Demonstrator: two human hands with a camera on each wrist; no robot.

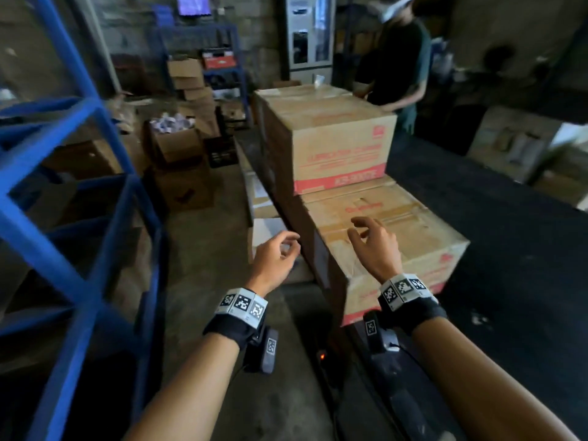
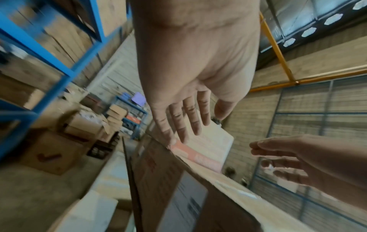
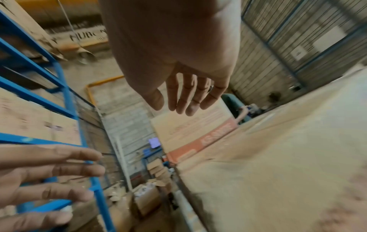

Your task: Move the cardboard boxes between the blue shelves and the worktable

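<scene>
Both hands [image 1: 324, 249] reach, fingers loose, toward the near cardboard box [image 1: 397, 230].

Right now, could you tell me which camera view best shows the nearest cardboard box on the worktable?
The head view: the nearest cardboard box shows its whole taped top and front edge. The left wrist view shows only its blurred side and top edge; the right wrist view shows just its blurred top.

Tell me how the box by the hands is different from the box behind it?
The near box is low, its taped top showing; the far box stands taller. The right hand hovers over the near box; nobody's hand is over the far box. Both are brown cardboard with red print, on the dark worktable.
</scene>
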